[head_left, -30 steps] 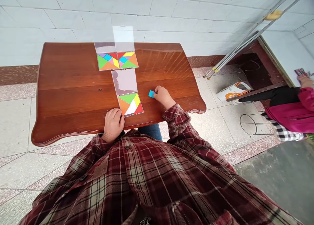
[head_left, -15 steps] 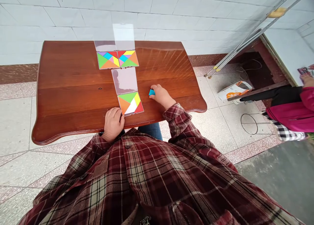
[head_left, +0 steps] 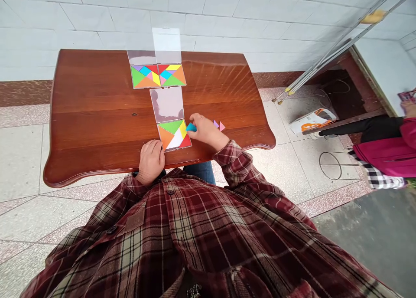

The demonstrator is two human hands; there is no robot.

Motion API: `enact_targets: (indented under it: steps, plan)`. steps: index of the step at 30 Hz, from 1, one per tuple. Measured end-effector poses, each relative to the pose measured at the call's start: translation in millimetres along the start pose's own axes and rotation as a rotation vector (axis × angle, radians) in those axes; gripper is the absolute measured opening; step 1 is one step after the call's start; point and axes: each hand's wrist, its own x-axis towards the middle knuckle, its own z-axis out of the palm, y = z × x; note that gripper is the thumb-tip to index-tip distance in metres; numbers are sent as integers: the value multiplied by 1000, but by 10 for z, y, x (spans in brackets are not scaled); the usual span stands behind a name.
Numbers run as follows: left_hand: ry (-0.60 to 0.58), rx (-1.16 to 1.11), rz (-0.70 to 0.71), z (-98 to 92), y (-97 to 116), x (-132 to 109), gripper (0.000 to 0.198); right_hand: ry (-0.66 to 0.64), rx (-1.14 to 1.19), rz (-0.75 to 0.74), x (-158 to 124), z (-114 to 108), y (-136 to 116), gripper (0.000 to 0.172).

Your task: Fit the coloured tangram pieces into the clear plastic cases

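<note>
My right hand [head_left: 204, 130] pinches a blue piece [head_left: 191, 127] at the right edge of the nearest tangram case [head_left: 174, 134]. That case lies open, with green, orange, yellow and red pieces around a white gap; its clear lid [head_left: 167, 104] is folded back. My left hand [head_left: 151, 161] rests at the case's lower left corner, fingers close together; whether they grip its edge cannot be made out. A purple piece [head_left: 216, 124] and a pink triangle [head_left: 222, 126] lie on the table right of my right hand.
Two filled tangram cases [head_left: 145, 76] [head_left: 172, 75] stand side by side at the back of the brown table [head_left: 94, 103], lids open against the wall. Crutches [head_left: 312, 74], a white bucket [head_left: 312, 121] and a seated person in a pink top [head_left: 383, 146] are at the right.
My right hand has moved left with the blue piece, from the bare table to the near case. The purple and pink pieces have come into view. My left hand has stayed about where it was.
</note>
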Motion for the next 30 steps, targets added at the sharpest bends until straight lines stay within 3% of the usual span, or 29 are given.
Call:
enact_targets:
  steps: [5,9,20,30]
  plan:
    - [10,-18,-12,19,-12,-8,40,-131,-89,-90,-155,96,-511,46]
    - [2,-33,-9,20,-15,-8,40,-194,-169,-71,-156,135,-681,43]
    - [-19,-19,-8,7,8,-5,38,-183,-203,-66,-118,181,-707,39]
    - [-8,-33,-11,3,5,-10,37,-158,-128,-80,-131,161,-612,47]
